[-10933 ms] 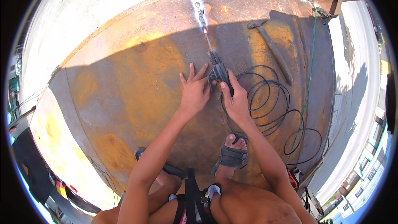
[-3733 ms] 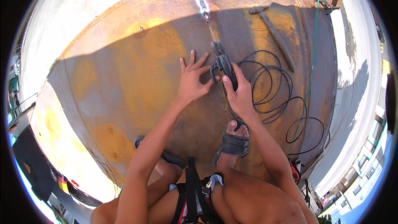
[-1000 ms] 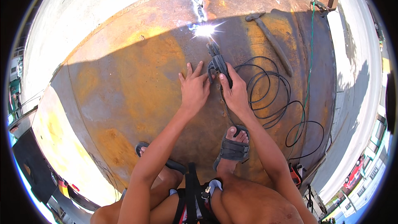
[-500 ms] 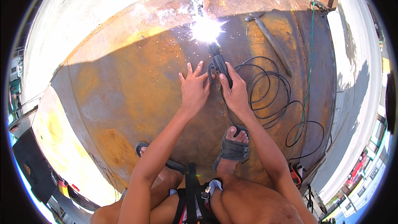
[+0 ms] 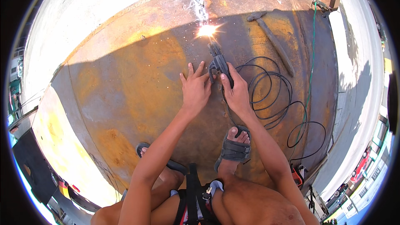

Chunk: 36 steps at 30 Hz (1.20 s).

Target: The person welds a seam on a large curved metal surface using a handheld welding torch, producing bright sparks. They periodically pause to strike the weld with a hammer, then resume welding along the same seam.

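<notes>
My right hand [image 5: 236, 90] is wrapped round the handle of a black electrode holder [image 5: 221, 64], whose jaw end points away from me. Just past the jaws an orange-white welding arc [image 5: 206, 30] glows on the rusty steel plate [image 5: 137, 83], with small sparks around it. My left hand [image 5: 195, 88] rests on the plate with its fingers spread, its fingertips beside the holder's lever; whether they touch it I cannot tell. From the arc a whitish weld line [image 5: 199, 6] runs toward the far edge. The electrode itself is lost in the glare.
A hammer [image 5: 273, 43] lies right of the arc. Black cable [image 5: 287, 87] coils on the plate, and a green cord [image 5: 311, 66] runs along the right side to a clamp [image 5: 320, 7]. My sandalled feet [image 5: 235, 148] stand on the plate, near a red-and-black object [image 5: 296, 177].
The glare has shrunk and turned from bright white to orange, with fewer flying sparks, uncovering more of the weld line and holder jaws. Both hands look unmoved.
</notes>
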Available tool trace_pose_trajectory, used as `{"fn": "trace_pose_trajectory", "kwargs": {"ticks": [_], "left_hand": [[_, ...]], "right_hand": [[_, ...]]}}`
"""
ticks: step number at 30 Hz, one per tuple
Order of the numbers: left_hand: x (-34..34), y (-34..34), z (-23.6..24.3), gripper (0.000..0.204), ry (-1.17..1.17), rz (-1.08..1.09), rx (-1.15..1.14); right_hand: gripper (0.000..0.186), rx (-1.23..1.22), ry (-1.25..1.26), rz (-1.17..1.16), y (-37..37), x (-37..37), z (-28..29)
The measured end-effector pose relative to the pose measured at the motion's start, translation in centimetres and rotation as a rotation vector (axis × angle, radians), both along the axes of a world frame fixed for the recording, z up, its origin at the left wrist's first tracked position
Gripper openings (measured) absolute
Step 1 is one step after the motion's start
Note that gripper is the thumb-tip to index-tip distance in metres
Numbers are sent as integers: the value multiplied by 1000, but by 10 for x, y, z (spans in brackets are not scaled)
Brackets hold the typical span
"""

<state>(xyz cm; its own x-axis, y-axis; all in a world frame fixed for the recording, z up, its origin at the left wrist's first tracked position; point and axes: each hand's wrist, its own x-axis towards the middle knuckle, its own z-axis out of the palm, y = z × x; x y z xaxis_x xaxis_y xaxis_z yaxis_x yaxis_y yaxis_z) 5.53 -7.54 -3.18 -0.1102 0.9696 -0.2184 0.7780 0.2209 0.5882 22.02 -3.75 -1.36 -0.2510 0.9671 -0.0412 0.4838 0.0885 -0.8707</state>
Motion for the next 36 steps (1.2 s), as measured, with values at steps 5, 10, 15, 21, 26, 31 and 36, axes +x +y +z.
{"fn": "trace_pose_trajectory", "kwargs": {"ticks": [5, 10, 15, 21, 26, 31, 36], "left_hand": [[0, 0, -2, 24, 1, 3, 8], [0, 0, -2, 24, -3, 1, -2], [-1, -2, -3, 25, -36, -4, 30], [2, -16, -3, 30, -88, 15, 58], [4, -21, -7, 32, -71, -31, 68], [3, -19, -4, 35, -61, -42, 13], [3, -16, 0, 36, -54, -28, 18]], "right_hand": [[45, -32, 18, -1, 1, 0, 0], [47, -38, 15, -1, 1, 0, 1], [46, 11, 36, -10, 1, 0, -4], [50, -194, 80, -40, -10, 7, 14], [48, -69, 62, -18, -13, 12, -1], [47, -48, 60, -10, -8, 7, -2], [46, -33, 77, 2, -2, 5, -4]]}}
